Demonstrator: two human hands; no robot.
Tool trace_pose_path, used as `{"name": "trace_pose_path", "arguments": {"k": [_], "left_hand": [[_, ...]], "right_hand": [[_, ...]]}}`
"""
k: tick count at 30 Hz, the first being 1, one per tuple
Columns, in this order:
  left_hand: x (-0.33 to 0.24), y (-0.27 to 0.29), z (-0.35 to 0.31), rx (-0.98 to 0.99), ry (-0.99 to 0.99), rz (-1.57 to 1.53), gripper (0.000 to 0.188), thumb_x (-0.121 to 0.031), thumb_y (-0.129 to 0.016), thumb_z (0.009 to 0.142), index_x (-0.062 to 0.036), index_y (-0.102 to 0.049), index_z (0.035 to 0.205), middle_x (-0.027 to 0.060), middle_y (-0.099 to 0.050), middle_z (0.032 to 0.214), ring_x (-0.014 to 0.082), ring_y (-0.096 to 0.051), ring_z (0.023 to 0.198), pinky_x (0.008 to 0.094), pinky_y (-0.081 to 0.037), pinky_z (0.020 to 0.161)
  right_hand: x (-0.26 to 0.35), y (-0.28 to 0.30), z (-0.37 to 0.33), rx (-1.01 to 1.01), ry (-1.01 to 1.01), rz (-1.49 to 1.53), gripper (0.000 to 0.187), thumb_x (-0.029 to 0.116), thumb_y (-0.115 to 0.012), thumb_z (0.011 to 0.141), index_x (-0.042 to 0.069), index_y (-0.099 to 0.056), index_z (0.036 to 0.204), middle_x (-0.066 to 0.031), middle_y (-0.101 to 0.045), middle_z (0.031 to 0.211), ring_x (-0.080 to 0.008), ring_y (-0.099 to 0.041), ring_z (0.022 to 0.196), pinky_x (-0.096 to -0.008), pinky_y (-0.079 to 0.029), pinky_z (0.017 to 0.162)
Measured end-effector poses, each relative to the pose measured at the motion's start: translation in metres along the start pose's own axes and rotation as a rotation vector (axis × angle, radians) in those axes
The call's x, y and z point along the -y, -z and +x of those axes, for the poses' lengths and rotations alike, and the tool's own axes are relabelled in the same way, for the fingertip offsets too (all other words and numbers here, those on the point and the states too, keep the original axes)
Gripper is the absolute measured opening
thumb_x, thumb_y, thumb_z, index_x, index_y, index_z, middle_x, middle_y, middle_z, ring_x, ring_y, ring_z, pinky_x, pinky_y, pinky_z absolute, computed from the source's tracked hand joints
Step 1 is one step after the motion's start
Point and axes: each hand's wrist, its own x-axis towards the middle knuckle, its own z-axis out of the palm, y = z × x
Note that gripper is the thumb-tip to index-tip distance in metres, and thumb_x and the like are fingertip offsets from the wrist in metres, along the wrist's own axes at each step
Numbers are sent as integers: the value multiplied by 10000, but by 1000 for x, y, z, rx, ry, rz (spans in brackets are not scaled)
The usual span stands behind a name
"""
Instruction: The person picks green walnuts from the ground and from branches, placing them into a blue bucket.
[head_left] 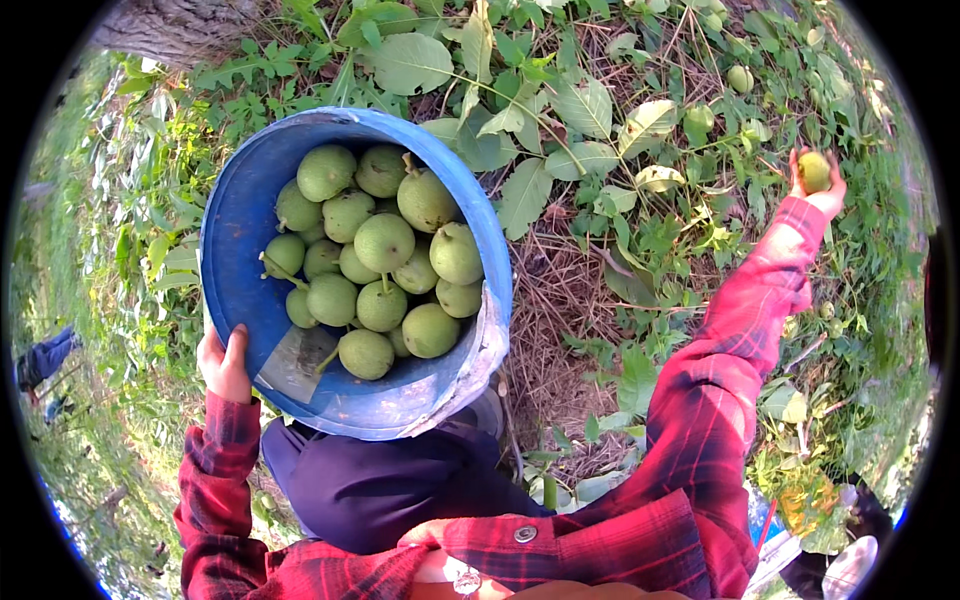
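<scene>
A blue bucket with a worn, ragged rim stands in front of me, tilted so that its mouth faces up toward me. Several round green walnuts in their husks are heaped inside it, a few with stems. My left hand is closed on the bucket's near left rim, thumb over the edge. Far out to the right, my right arm is stretched over the plants. The fingers of my right hand are wrapped round one yellowish-green walnut.
More green walnuts lie among the leaves at the far right. Broad leaves and dry stalks cover the ground right of the bucket. A tree trunk rises at the far left. Another person's leg shows at the left edge.
</scene>
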Motion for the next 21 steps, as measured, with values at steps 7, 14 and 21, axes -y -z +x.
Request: {"name": "trace_pose_path", "arguments": {"k": [7,14,21], "left_hand": [[5,-2,3,19,-3,-46,197,-34,-450,752,41,-501,927,66,-555,823,103,-504,709,215,-402,657],[-4,-5,3,12,-20,-82,181,-68,-457,758,49,-514,883,59,-561,782,92,-507,667,206,-406,617],[-3,-10,0,-14,-15,-178,154,-72,-471,756,49,-524,836,30,-543,707,65,-474,596,182,-378,556]], "right_hand": [[-68,-61,-14,507,447,-2144,528,347,-623,620,259,-438,1106,-55,-500,1064,-207,-465,993,-337,-366,826],[-116,-36,10,518,256,-2018,663,312,-641,596,206,-331,1172,-121,-501,1036,-268,-471,972,-361,-372,805],[-77,-1,-50,353,232,-497,645,316,-604,667,156,-298,1212,-127,-499,1052,-286,-526,866,-380,-383,787]]}}
